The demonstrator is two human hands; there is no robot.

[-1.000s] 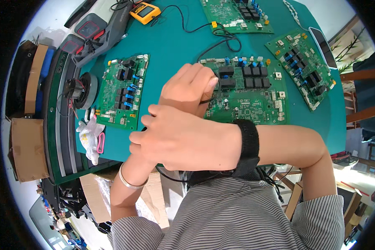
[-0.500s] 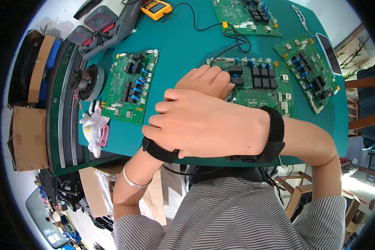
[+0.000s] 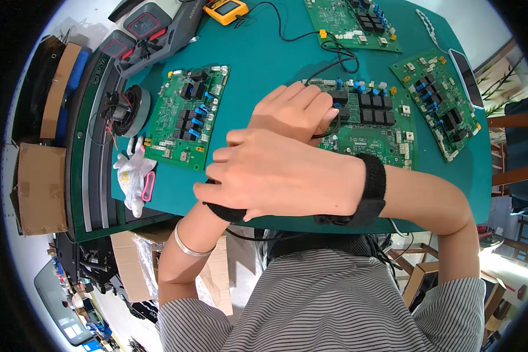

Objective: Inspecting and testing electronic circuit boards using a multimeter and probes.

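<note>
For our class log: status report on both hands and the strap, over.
Right hand gripping black strap at left wrist. Left hand resting on green circuit board. Black cable lies beside fingers.

Your shirt: grey-and-white striped fabric shirt [image 3: 340,305], short sleeves.
Your right wrist: wide black fabric wrist strap [image 3: 371,190].
Your left wrist: thin silver metal bangle [image 3: 185,245].

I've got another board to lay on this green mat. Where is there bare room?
Bare mat lies between the left circuit board and the middle circuit board, below the yellow meter. The right side is crowded with boards; the right hand and left hand cover the near middle.
</note>
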